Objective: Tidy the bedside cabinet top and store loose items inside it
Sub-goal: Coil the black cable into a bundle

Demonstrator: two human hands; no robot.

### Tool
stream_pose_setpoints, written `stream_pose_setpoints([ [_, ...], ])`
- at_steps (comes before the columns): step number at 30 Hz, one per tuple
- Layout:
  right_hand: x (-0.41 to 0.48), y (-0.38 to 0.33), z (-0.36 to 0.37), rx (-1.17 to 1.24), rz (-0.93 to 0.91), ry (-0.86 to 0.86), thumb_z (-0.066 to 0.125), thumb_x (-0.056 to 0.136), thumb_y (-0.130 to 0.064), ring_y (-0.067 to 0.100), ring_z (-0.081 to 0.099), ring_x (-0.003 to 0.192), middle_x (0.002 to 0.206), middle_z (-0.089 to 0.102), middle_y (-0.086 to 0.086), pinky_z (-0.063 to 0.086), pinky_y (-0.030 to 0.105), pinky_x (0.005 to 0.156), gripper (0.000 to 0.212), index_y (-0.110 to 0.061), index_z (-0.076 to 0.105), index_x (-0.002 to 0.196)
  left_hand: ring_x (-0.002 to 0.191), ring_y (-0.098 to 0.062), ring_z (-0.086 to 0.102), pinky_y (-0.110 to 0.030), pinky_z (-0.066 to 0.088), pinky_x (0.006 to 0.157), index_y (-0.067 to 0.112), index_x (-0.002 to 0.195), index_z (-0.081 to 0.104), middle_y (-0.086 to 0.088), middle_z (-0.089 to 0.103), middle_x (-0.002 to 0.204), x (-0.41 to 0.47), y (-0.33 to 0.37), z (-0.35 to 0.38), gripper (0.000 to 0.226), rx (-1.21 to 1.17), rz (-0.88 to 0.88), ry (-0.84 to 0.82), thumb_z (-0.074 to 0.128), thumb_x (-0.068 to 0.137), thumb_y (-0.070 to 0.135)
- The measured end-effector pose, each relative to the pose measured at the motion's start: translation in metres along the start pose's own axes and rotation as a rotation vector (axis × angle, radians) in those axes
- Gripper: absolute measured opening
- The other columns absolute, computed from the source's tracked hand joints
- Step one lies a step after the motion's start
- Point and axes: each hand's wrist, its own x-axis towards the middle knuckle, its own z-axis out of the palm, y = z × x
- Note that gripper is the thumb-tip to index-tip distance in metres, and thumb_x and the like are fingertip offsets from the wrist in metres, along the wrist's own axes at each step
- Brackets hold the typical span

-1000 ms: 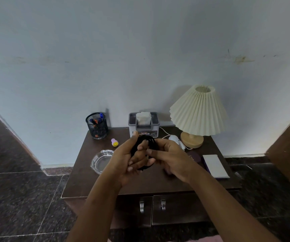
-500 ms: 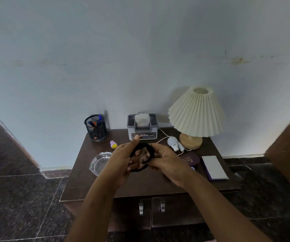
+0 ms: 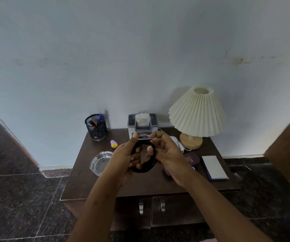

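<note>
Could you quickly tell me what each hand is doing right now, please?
Left hand: closed, fingers curled round the black coiled cord.
Right hand: closed, pinching the opposite side of the same cord.

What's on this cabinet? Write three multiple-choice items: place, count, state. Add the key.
1. The glass ashtray sits: A on the floor; B on the left of the cabinet top; C in a drawer.
2. Metal handles on the cabinet front: A one; B two; C four.
3. The black coil is: A lying flat; B hanging on the wall; C held in the air.
Key: 1 B, it rests left of the left hand. 2 B, one per door. 3 C, left hand and right hand grip it.
</note>
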Motion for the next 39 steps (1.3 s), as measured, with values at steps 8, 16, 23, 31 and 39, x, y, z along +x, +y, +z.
stream_pose_setpoints([
  [8,0.002,-0.004,-0.001,0.032,-0.015,0.022,0.045,0.087,-0.046,0.012,0.066,0.092,0.100,0.071,-0.005,0.054,0.025,0.078,0.035,-0.023,0.071,0.085,0.032,-0.006,0.022,-0.018,0.030,0.039,0.015,0.058,0.046,0.008,0.028,0.039,0.002,-0.003,0.000,0.049,0.175,0.013,-0.002,0.045,0.090,0.052],
  [16,0.006,-0.003,-0.008,0.121,0.109,0.191,0.046,0.090,-0.046,0.012,0.062,0.064,0.075,0.068,-0.002,0.052,0.023,0.060,0.038,-0.019,0.070,0.078,0.032,-0.003,0.023,-0.017,0.037,0.040,0.015,0.066,0.045,0.009,0.029,0.043,-0.005,-0.004,0.010,0.043,0.135,-0.131,-0.213,0.041,0.092,0.049],
  [23,0.008,0.000,-0.004,0.089,0.365,0.495,0.060,0.085,-0.047,0.008,0.051,0.039,0.052,0.057,-0.001,0.042,0.018,0.038,0.035,-0.014,0.061,0.074,0.034,-0.002,0.033,-0.018,0.045,0.050,0.013,0.067,0.058,0.009,0.033,0.043,-0.010,-0.008,0.023,0.042,0.155,-0.066,-0.352,0.035,0.100,0.028],
  [31,0.008,0.001,-0.004,-0.037,0.420,0.416,0.049,0.095,-0.041,0.018,0.048,0.052,0.053,0.053,0.000,0.041,0.020,0.044,0.037,-0.008,0.062,0.086,0.039,-0.008,0.048,-0.027,0.043,0.056,0.010,0.067,0.047,0.004,0.048,0.045,-0.004,-0.018,0.026,0.038,0.228,0.016,-0.202,0.037,0.100,0.026],
  [39,0.005,-0.002,-0.008,0.061,0.418,-0.026,0.056,0.092,-0.011,0.011,0.059,0.060,0.071,0.062,0.006,0.051,0.021,0.058,0.010,-0.006,0.065,0.091,0.045,-0.011,0.050,-0.036,0.046,0.062,0.001,0.082,0.052,0.004,0.046,0.049,0.003,-0.019,0.016,0.034,0.377,0.162,0.025,0.042,0.098,0.028],
])
